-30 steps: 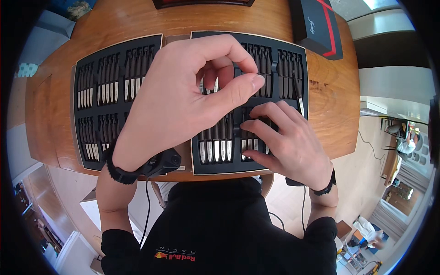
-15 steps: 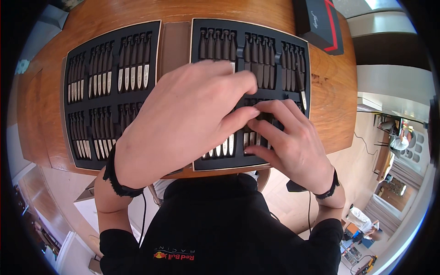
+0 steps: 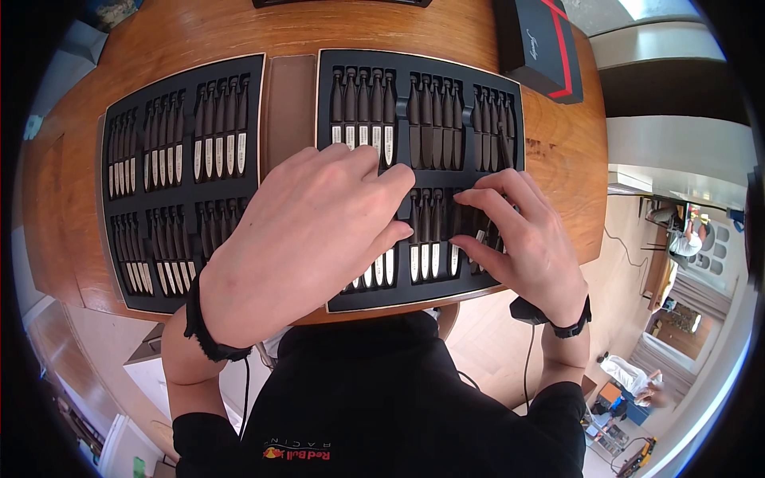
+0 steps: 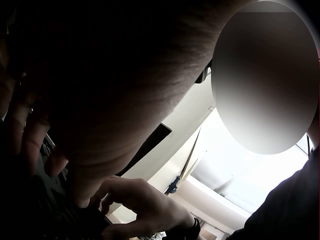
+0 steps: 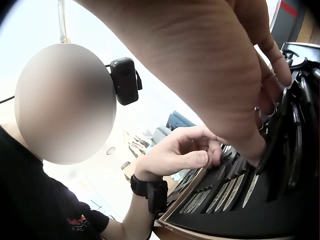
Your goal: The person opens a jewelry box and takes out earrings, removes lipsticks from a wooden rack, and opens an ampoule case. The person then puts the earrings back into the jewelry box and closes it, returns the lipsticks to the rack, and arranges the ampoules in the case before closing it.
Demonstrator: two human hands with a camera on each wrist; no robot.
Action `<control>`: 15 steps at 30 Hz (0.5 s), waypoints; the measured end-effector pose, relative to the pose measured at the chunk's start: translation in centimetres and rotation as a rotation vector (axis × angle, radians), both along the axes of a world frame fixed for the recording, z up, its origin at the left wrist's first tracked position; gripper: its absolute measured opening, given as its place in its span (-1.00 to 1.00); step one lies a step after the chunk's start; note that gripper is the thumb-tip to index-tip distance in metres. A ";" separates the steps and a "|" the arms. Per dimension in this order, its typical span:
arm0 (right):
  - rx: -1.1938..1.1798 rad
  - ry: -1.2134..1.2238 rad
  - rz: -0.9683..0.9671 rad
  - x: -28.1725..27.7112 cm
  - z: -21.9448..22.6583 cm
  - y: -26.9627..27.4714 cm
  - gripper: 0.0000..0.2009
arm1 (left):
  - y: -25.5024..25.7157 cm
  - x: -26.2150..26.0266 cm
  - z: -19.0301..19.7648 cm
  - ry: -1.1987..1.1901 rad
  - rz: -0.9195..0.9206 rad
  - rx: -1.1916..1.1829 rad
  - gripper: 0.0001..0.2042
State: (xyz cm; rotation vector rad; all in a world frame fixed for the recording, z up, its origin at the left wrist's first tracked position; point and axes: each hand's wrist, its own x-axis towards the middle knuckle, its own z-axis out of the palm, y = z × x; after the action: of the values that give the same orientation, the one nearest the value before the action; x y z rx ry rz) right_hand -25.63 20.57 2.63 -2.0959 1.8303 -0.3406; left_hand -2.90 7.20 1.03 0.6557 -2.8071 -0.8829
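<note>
My right hand [image 3: 527,239] pinches a slim dark stick with a pale labelled end [image 3: 455,261] between thumb and forefinger, at the front middle compartment of the right tray [image 3: 402,303]. Several like sticks [image 3: 425,259] stand in a row just left of it. In the right wrist view the thumb presses against the dark stick [image 5: 274,142]. My left hand [image 3: 307,219] hovers over the left part of that tray, its fingers loosely curled. The right wrist view shows nothing in this left hand [image 5: 180,152]; its palm hides part of the front left row in the head view.
A second black tray [image 3: 187,191] with rows of similar sticks lies at left, joined by a brown strip [image 3: 288,111]. One stick [image 3: 504,147] lies slanted over the back right compartment. A black box with a red ribbon [image 3: 535,52] stands at the table's back right.
My left hand has come down from its raised position, met the right fingertips half a second ago, then drawn back left. My right hand has shifted slightly right, exposing more sticks in the front middle compartment.
</note>
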 end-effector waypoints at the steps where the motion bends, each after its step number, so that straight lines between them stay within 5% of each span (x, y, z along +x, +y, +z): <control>1: 0.008 0.005 -0.028 0.1 0.1 0.0 -0.60 | 0.0 0.0 0.1 -0.008 0.000 0.001 -0.64; 15: 0.055 0.172 -0.085 1.6 0.9 1.2 -0.54 | 0.1 0.1 -0.3 -0.005 -0.012 -0.012 -0.60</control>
State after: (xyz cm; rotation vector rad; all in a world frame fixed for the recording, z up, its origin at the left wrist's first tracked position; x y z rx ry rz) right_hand -24.06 21.80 3.56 -2.0711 2.0065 -0.1323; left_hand -2.80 7.30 0.75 0.6407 -2.8217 -0.8669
